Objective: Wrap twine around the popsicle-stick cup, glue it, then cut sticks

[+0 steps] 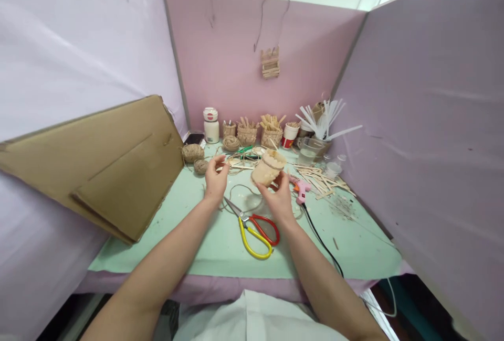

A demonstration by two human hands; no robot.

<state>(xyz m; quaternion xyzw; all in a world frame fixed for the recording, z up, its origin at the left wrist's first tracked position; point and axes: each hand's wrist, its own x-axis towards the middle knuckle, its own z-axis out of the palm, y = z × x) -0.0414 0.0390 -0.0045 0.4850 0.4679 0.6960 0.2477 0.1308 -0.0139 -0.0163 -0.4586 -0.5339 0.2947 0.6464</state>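
Head view. Jute-wrapped cup (268, 168) sits in the right hand (280, 199), lifted clear of the tabletop (354, 246) above its middle and tilted with the open mouth toward the rear edge. The right-hand fingers are closed around the lower wall and base of the cup. The left hand (216, 178) is raised just left of the cup, thumb and forefinger pressed together on what appears to be a jute strand (241, 190). The strand is thin, so the contact point itself is hard to confirm. Slack strand lies in loops on the tabletop between the two wrists.

Scissors (258, 231) with red and yellow handles lie near the front edge, between the forearms. A pink glue gun (301, 190) lies just right of the right hand, its black cord running to the front edge. Two jute balls (192, 152) rest near the left edge beside a leaning cardboard sheet (110, 168). Craft sticks (319, 178) lie scattered toward the right edge.

Judgement: the step in hand is winding the strand around the cup wall. A further turn calls for steady tension from the left pinch, rotation of the cup in the right hand, and each coil laid touching the one before.
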